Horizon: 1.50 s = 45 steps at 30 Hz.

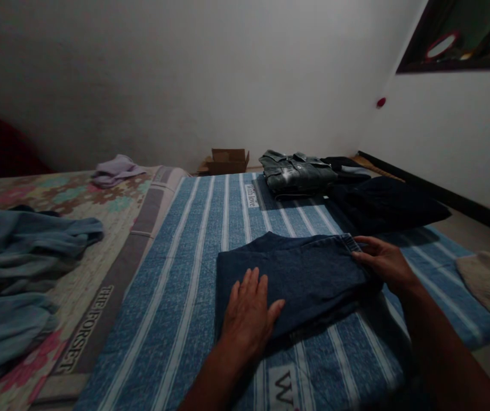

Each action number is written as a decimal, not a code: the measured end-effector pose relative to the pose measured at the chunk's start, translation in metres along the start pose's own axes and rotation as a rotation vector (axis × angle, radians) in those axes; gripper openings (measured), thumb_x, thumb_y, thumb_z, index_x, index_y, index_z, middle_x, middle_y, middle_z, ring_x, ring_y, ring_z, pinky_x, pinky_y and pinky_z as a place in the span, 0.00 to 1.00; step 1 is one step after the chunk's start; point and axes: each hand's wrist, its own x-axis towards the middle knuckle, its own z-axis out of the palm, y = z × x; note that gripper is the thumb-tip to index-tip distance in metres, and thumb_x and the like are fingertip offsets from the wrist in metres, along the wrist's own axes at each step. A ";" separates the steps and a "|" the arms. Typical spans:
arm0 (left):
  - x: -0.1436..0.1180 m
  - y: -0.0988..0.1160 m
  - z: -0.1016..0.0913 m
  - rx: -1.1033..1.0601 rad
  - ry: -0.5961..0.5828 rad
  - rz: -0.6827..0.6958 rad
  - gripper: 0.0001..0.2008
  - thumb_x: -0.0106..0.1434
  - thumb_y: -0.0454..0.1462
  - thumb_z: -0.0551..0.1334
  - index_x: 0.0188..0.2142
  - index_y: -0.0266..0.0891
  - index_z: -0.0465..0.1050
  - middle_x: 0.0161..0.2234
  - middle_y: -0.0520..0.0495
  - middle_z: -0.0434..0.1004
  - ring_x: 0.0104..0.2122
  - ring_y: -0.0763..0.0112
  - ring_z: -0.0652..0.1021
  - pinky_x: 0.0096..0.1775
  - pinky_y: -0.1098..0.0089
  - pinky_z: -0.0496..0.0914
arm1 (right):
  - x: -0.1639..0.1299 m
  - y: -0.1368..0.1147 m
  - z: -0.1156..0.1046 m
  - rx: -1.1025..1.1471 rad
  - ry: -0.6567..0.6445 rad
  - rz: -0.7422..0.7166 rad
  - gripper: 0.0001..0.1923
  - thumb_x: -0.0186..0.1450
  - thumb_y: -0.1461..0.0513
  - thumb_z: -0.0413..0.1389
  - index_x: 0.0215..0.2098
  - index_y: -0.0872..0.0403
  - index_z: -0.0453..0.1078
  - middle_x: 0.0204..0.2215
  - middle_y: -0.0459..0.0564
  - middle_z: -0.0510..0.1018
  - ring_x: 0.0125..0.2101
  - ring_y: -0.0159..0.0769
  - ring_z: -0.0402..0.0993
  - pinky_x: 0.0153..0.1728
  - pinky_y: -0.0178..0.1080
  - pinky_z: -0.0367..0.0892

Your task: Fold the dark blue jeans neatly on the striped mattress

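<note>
The left hand (pixel 249 311) is flat, with its fingers a bit apart and its thumb out to the side. It rests on top of the folded dark blue denim (pixel 305 265), near its left end. The right hand (pixel 382 262) pinches the far right corner of the denim between thumb and fingers, by a gathered band with little wrinkles. The denim is a neat, flat shape with more than one layer, and you can see the layers at the near edge. It lies under the left hand and reaches across to the right hand.

Under it is a blue cloth with white stripes (pixel 172 285). Past the denim sits a folded gray jacket (pixel 298 174), and dark folded clothes (pixel 399 202) are at the right. A brown box (pixel 228 162) is farther back. Off to the left, light blue clothes (pixel 26 234) lie on a flowery sheet (pixel 120 202).
</note>
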 end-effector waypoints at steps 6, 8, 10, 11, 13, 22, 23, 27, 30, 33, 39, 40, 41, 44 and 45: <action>-0.001 -0.002 0.009 0.020 0.016 0.009 0.28 0.66 0.47 0.52 0.60 0.32 0.61 0.64 0.34 0.55 0.64 0.51 0.56 0.60 0.45 0.55 | 0.002 0.007 0.002 -0.026 0.042 -0.026 0.29 0.47 0.54 0.66 0.46 0.54 0.72 0.27 0.47 0.79 0.27 0.39 0.75 0.26 0.39 0.68; -0.001 -0.002 0.008 0.034 -0.001 -0.007 0.29 0.66 0.48 0.52 0.61 0.32 0.61 0.64 0.33 0.54 0.64 0.51 0.56 0.59 0.45 0.55 | 0.003 0.008 0.004 -0.038 0.051 -0.022 0.28 0.47 0.54 0.66 0.45 0.55 0.72 0.27 0.47 0.79 0.27 0.40 0.75 0.27 0.39 0.68; -0.001 -0.002 0.008 0.061 -0.018 -0.021 0.29 0.66 0.48 0.52 0.61 0.33 0.61 0.64 0.33 0.54 0.64 0.50 0.55 0.59 0.43 0.54 | 0.003 0.008 0.006 -0.047 0.042 -0.024 0.28 0.47 0.54 0.65 0.45 0.55 0.72 0.26 0.47 0.79 0.28 0.40 0.75 0.27 0.39 0.68; -0.001 -0.003 0.008 0.076 -0.025 -0.025 0.29 0.66 0.48 0.52 0.61 0.33 0.61 0.64 0.33 0.53 0.64 0.50 0.55 0.59 0.42 0.53 | 0.003 0.007 0.007 -0.049 0.035 -0.029 0.27 0.48 0.54 0.64 0.45 0.55 0.72 0.26 0.47 0.79 0.28 0.40 0.75 0.28 0.39 0.68; 0.000 -0.004 0.010 0.102 -0.028 -0.023 0.29 0.66 0.48 0.51 0.61 0.33 0.61 0.64 0.33 0.53 0.64 0.49 0.55 0.59 0.41 0.53 | 0.003 0.007 0.010 -0.056 0.031 -0.049 0.27 0.48 0.54 0.64 0.45 0.56 0.71 0.27 0.47 0.79 0.29 0.40 0.75 0.29 0.40 0.68; 0.004 -0.003 0.012 0.130 -0.030 -0.017 0.29 0.66 0.48 0.51 0.60 0.34 0.62 0.63 0.32 0.55 0.63 0.47 0.56 0.58 0.39 0.53 | 0.004 0.014 0.011 -0.093 0.039 -0.092 0.26 0.50 0.54 0.62 0.46 0.55 0.71 0.27 0.45 0.77 0.28 0.38 0.74 0.29 0.39 0.66; 0.004 -0.001 0.010 0.122 -0.029 -0.017 0.29 0.66 0.48 0.51 0.60 0.34 0.63 0.63 0.32 0.55 0.63 0.47 0.57 0.58 0.39 0.53 | 0.004 0.014 0.011 -0.088 0.036 -0.088 0.26 0.50 0.54 0.62 0.46 0.56 0.71 0.27 0.46 0.78 0.28 0.38 0.74 0.29 0.39 0.66; 0.009 0.014 0.004 0.047 -0.076 0.033 0.27 0.66 0.45 0.53 0.60 0.34 0.62 0.63 0.33 0.55 0.63 0.48 0.57 0.58 0.41 0.54 | 0.004 0.012 0.011 -0.068 0.029 -0.083 0.26 0.50 0.54 0.63 0.45 0.56 0.71 0.26 0.45 0.77 0.28 0.38 0.74 0.29 0.38 0.66; 0.017 0.031 0.000 -0.038 -0.112 0.129 0.26 0.66 0.44 0.52 0.60 0.36 0.63 0.64 0.37 0.55 0.64 0.52 0.56 0.60 0.44 0.54 | 0.002 0.008 0.011 -0.072 0.045 -0.069 0.27 0.49 0.54 0.63 0.45 0.56 0.71 0.24 0.44 0.76 0.26 0.37 0.73 0.28 0.38 0.66; 0.030 0.048 0.000 -0.087 -0.127 0.210 0.24 0.67 0.44 0.50 0.60 0.36 0.64 0.63 0.38 0.57 0.63 0.54 0.57 0.60 0.45 0.55 | 0.001 0.006 0.010 -0.076 0.048 -0.070 0.27 0.49 0.54 0.64 0.44 0.56 0.71 0.22 0.43 0.74 0.25 0.37 0.72 0.26 0.37 0.65; 0.056 0.064 0.005 -0.066 -0.126 0.267 0.24 0.68 0.43 0.50 0.59 0.33 0.63 0.63 0.35 0.58 0.63 0.53 0.57 0.60 0.46 0.55 | 0.000 0.004 0.011 -0.051 0.055 -0.056 0.28 0.48 0.53 0.64 0.45 0.56 0.70 0.22 0.43 0.74 0.24 0.36 0.71 0.24 0.37 0.64; 0.059 0.065 0.007 -0.066 -0.139 0.274 0.25 0.68 0.43 0.49 0.59 0.32 0.62 0.63 0.35 0.57 0.64 0.53 0.57 0.60 0.46 0.55 | 0.000 0.004 0.011 -0.047 0.057 -0.053 0.27 0.48 0.53 0.64 0.44 0.56 0.70 0.21 0.43 0.75 0.24 0.36 0.71 0.24 0.37 0.64; 0.061 0.065 0.009 -0.065 -0.156 0.279 0.26 0.68 0.44 0.49 0.60 0.31 0.61 0.64 0.34 0.56 0.64 0.53 0.56 0.60 0.46 0.54 | 0.000 0.005 0.012 -0.048 0.061 -0.053 0.27 0.48 0.53 0.64 0.44 0.56 0.70 0.21 0.43 0.75 0.24 0.36 0.71 0.24 0.37 0.64; 0.064 0.065 0.020 -0.067 -0.190 0.284 0.29 0.68 0.46 0.48 0.63 0.31 0.57 0.65 0.36 0.51 0.65 0.54 0.52 0.62 0.46 0.50 | 0.002 0.008 0.011 -0.071 0.064 -0.061 0.27 0.49 0.53 0.64 0.45 0.57 0.71 0.22 0.44 0.76 0.25 0.37 0.72 0.25 0.37 0.65; 0.064 0.064 0.023 -0.070 -0.189 0.283 0.30 0.68 0.47 0.47 0.63 0.32 0.56 0.66 0.36 0.49 0.66 0.55 0.51 0.62 0.47 0.49 | 0.003 0.010 0.011 -0.084 0.064 -0.066 0.28 0.49 0.53 0.64 0.45 0.57 0.71 0.23 0.45 0.76 0.25 0.37 0.72 0.25 0.37 0.65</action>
